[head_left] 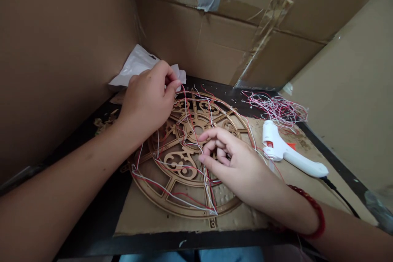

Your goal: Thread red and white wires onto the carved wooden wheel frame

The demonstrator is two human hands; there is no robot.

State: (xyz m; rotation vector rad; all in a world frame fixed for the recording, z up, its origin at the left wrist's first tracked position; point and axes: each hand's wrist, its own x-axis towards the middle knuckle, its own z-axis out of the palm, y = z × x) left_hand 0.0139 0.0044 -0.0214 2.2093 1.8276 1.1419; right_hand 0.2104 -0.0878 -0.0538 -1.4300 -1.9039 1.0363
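Two bare hands work over a round, gold-brown openwork frame [170, 184] with spokes and scrollwork, which lies flat on a cardboard sheet [135, 223] on a dark counter [92, 221]. From where I stand, the left hand [150, 94] is over the frame's far left rim, thumb and forefinger pinched together on a thin red wire [187, 108]. That wire slants from those fingertips toward the person and to the right, across the hub, reaching the right hand [238, 163]. The right hand is the nearer one to the hub: it hovers just right of it, fingers loosely curled, with a gap between thumb and forefinger. The wire passes beside this gap; I cannot tell whether the fingers touch it. More red and white strands criss-cross the frame. Beyond the left hand sits a white plastic bag [135, 63]. To the right, a white glue gun [278, 147] lies on its side, handle pointing away from the frame, with a loose tangle of wire [279, 108] behind it. A red bracelet [319, 215] circles the right wrist.
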